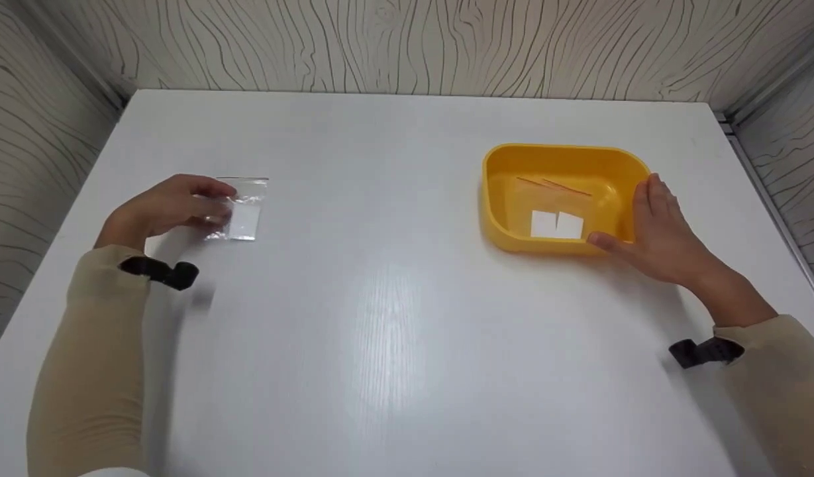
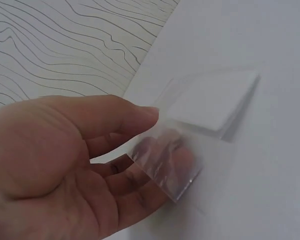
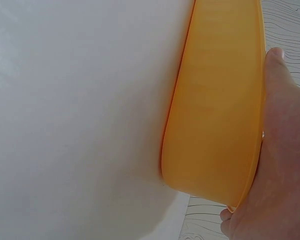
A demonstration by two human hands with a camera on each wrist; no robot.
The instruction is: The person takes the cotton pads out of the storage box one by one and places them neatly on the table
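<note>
Fingers [image 2: 137, 200] and thumb [image 2: 112, 115] of the left hand [image 1: 175, 202] pinch a clear bag [image 1: 251, 191] at one side edge, the thumb on the near face and the other fingers behind, showing blurrily through the film. Most of the bag extends past the fingertips, towards the middle of the table [image 1: 373, 291], with a flat white card [image 1: 244, 223] inside, beyond the pinch. In the left wrist view it tilts, and whether any edge touches the tabletop is hard to tell. Its film is thin, glossy and creased near the fingers, and a fine line runs along its top edge

On the other side, the right hand [image 1: 671, 242] rests spread and uncurled against a corner of a yellow container [image 1: 539, 246], its thumb over the front rim. Smooth and rounded at the corners, the container stands upright and holds two white pieces [image 1: 543, 224], side by side, below two thin reddish lines [image 1: 567, 188]. Pale wall panels [image 1: 413, 46] with wavy dark grain border the smooth white tabletop
</note>
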